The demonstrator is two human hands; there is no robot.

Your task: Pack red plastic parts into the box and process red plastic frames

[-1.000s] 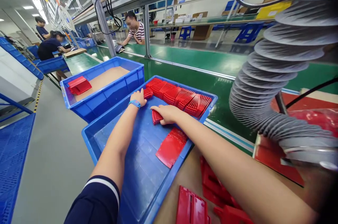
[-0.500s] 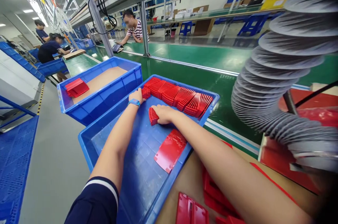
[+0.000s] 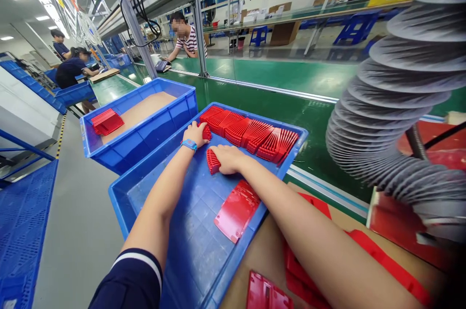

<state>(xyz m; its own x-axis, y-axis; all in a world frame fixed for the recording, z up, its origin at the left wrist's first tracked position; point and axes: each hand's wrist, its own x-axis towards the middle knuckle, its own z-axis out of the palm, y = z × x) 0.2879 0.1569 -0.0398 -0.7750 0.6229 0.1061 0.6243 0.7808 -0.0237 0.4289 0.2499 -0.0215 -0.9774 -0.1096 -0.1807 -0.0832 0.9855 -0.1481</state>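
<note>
Item: red panel stack [image 3: 212, 161], thin panels in a bundle, in the middle of the blue tray [image 3: 184, 255], near side of the row. Right hand [image 3: 227, 158]: grip closed from the right, pinching the bundle, presumably so the panels do not fan apart. Slotted end points left and near; the long axis is partly hidden under the hand.

Item: smaller red stack [image 3: 207, 132], at the tray's far-left corner. Left hand [image 3: 194, 135] lies over its left side, apparently steadying it; whether the grip pinches or only rests, cannot tell.

Item: row of red panels [image 3: 235, 129], on edge, fanned, along the far wall; long axis left to right, coming nearer at the right. Panels lean together, likely for mutual support.

Item: loose red panel [image 3: 236, 212], lying flat by the right wall; long axis near-left to far-right.

Item: blue bin [image 3: 149, 129], left of the tray, containing a red bundle [image 3: 107, 122].
</note>
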